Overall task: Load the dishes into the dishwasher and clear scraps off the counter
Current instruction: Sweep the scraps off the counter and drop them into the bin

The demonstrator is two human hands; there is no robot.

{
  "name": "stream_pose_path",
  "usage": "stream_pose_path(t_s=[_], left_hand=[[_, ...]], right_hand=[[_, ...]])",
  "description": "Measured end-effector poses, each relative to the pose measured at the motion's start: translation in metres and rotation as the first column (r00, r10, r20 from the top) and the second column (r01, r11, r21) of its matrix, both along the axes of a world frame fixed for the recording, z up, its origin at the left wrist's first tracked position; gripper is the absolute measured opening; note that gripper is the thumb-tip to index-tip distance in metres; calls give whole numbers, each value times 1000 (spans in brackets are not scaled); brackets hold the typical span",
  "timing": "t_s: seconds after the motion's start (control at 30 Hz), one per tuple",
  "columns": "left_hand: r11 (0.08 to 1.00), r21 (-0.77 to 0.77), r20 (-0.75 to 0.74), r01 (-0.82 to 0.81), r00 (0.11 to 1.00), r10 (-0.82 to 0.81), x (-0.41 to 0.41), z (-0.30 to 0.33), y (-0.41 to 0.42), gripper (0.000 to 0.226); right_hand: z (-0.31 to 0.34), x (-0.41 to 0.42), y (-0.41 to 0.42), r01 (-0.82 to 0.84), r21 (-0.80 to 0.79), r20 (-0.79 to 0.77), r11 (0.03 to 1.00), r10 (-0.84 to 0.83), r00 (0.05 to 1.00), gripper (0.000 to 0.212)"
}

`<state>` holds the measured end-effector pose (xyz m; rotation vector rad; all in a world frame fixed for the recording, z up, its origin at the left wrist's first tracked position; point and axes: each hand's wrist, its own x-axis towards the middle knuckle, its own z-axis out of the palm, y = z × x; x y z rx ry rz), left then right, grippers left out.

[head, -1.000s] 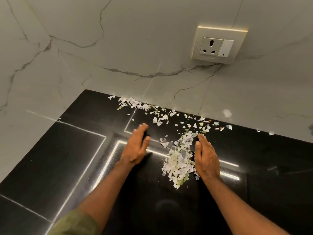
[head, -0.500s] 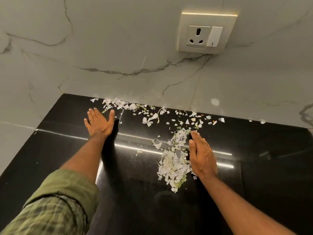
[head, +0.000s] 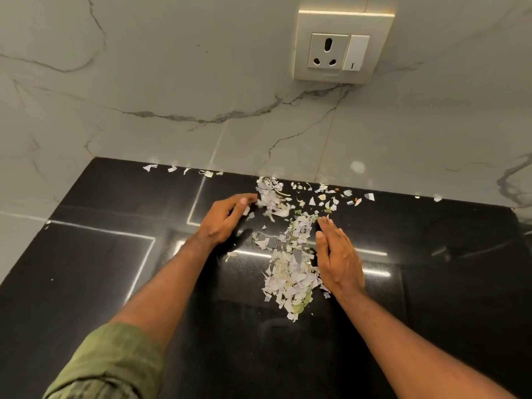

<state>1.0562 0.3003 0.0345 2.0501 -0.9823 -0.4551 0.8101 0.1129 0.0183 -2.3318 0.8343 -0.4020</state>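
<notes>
A long heap of white paper and pale green scraps (head: 290,272) lies on the black counter (head: 121,260). My right hand (head: 338,259) stands on its edge along the heap's right side, fingers straight, touching the scraps. My left hand (head: 227,218) is on the counter to the left, fingers loosely bent, pushing a smaller clump of scraps (head: 272,200) that looks blurred. Loose bits (head: 325,197) are strewn along the wall, with a few more (head: 172,169) at the far left.
The marble wall (head: 201,82) rises directly behind the counter and on its left. A socket and switch plate (head: 341,44) is set in the wall above the scraps. No dishes or dishwasher are in view.
My left hand has swept from the far left back toward the middle, dragging scraps from along the wall into a clump near the heap. The right hand has stayed beside the heap.
</notes>
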Motion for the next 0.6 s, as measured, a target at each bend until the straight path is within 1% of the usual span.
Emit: stream_pose_path(t_s=[0.03, 0.07, 0.13, 0.17, 0.2, 0.23, 0.27, 0.33, 0.37, 0.4, 0.43, 0.53, 0.6], left_hand=[[997, -76, -45, -26, 999, 22, 0, 1, 2, 41], [987, -125, -51, -97, 995, 91, 4, 3, 4, 38], [942, -157, 4, -296, 954, 301, 24, 7, 13, 36], [907, -146, 54, -396, 912, 407, 41, 5, 21, 36], [875, -117, 112, -471, 869, 482, 60, 4, 28, 40], [840, -61, 167, -539, 824, 541, 81, 1, 35, 50], [790, 23, 192, -613, 778, 598, 102, -1, 41, 64], [660, 204, 171, -723, 690, 703, 137, -1, 51, 93], [606, 287, 150, -742, 660, 736, 149, 0, 54, 102], [578, 337, 140, -744, 646, 750, 159, 0, 56, 107], [571, 364, 138, -736, 649, 748, 166, 0, 57, 108], [625, 369, 157, -688, 708, 688, 176, -5, 49, 106], [651, 371, 197, -662, 742, 641, 170, -12, 39, 108]], right_hand=[[0, 0, 0, 1, 1, 3, 1000, -1, 1000, 65], [0, 0, 0, 3, 3, 3, 1000, -3, 1000, 65], [-1, 0, -1, 6, 5, 1, 1000, -6, 1000, 65], [-2, -1, -1, 8, 6, 1, 1000, -8, 1000, 64], [-3, -1, -1, 9, 6, 4, 1000, -9, 1000, 63], [-4, -1, -2, 8, 6, 7, 1000, -8, 1000, 61], [-5, -2, -3, 3, 2, 13, 1000, -3, 1000, 60], [-7, -1, -4, 3, -8, 17, 1000, -3, 1000, 57], [-8, -1, -3, 5, -14, 13, 1000, -5, 1000, 57], [-8, -1, -3, 8, -18, 8, 1000, -7, 1000, 57], [-8, -1, -2, 10, -20, 5, 1000, -10, 1000, 58], [-5, 0, -2, 19, -26, 1, 999, -19, 1000, 58], [-5, 1, -2, 21, -29, 1, 999, -21, 1000, 58]])
